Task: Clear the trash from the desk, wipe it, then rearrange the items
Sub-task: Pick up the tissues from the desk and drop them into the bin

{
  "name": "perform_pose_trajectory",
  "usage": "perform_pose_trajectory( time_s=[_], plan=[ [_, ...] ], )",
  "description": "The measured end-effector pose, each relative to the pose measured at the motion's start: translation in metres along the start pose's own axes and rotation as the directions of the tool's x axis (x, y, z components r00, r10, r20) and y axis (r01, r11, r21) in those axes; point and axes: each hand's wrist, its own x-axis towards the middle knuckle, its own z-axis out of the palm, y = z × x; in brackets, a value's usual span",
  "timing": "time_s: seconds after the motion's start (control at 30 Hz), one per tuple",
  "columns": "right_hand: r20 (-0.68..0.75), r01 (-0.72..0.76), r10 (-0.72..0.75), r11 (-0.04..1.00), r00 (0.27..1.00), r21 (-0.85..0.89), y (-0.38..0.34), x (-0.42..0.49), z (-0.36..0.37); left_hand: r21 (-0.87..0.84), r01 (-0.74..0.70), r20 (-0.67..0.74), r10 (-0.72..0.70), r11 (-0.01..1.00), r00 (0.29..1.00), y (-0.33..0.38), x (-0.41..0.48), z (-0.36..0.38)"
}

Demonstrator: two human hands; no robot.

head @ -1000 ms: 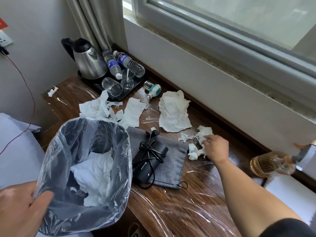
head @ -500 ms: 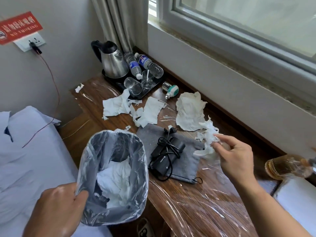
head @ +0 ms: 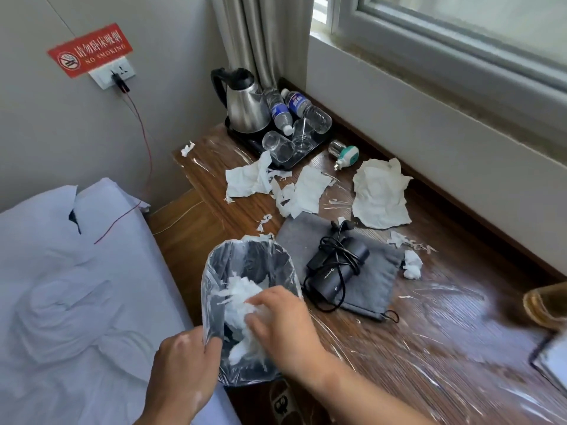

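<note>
Now the right hand [head: 282,326] has swung from the glossy wooden desk [head: 429,348] into the plastic-lined bin [head: 273,256], clutching crumpled white tissue [head: 242,302]; the left hand [head: 181,366] pinches its crinkly rim.

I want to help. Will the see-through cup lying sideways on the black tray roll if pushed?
Probably: the cup is round and on its side, so it may roll. It looks like glass, so possibly breakable. The tray rim might stop it.
</note>
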Motion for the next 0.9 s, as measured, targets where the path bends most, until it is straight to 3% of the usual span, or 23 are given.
perform_pose_trajectory(
  time_s=[0.07, 0.1, 0.2, 0.27, 0.4, 0.5, 0.57, 0.77, 0.9],
  plan=[
    [0.201, -0.005, 0.048, 0.978, 0.979, -0.210, 0.009, 0.001, 0.008, -0.005, 0.017, 0.001, -0.017, 1.000, 1.000, -0.002, -0.001, 0.005],
    [0.205, 0.006, 0.048, 0.967, 0.978, -0.253, 0.012, 0.001, 0.008, -0.009, 0.024, 0.004, -0.024, 1.000, 1.000, -0.003, -0.002, 0.008],
    [0.017, 0.078, -0.077, 0.988, 0.997, -0.132, 0.016, -0.006, -0.008, -0.039, 0.027, 0.011, -0.026, 0.999, 1.000, -0.004, -0.005, 0.014],
    [-0.159, 0.075, -0.072, 0.997, 0.985, 0.010, 0.024, -0.013, -0.027, -0.059, 0.033, 0.014, -0.033, 0.998, 0.999, -0.004, -0.006, 0.017],
    [-0.387, -0.185, 0.233, 0.970, 0.892, 0.158, 0.081, -0.023, -0.076, -0.086, 0.048, 0.003, -0.048, 0.995, 0.999, -0.007, -0.002, 0.020],
    [-0.511, -0.448, 0.411, 0.892, 0.755, 0.056, 0.156, -0.028, -0.115, -0.088, 0.041, -0.007, -0.042, 0.995, 0.999, -0.010, 0.005, 0.023],
    [-0.542, -0.556, 0.436, 0.829, 0.719, -0.070, 0.200, -0.026, -0.138, -0.077, 0.037, -0.007, -0.038, 0.996, 0.999, -0.014, 0.008, 0.028],
    [-0.394, -0.516, 0.375, 0.779, 0.839, -0.357, 0.262, 0.008, -0.164, -0.016, 0.066, -0.013, -0.066, 0.998, 0.998, -0.024, 0.021, 0.044],
    [-0.402, -0.499, 0.336, 0.754, 0.852, -0.426, 0.270, 0.019, -0.161, 0.008, 0.086, -0.029, -0.086, 0.996, 0.996, -0.022, 0.029, 0.048]
  ],
)
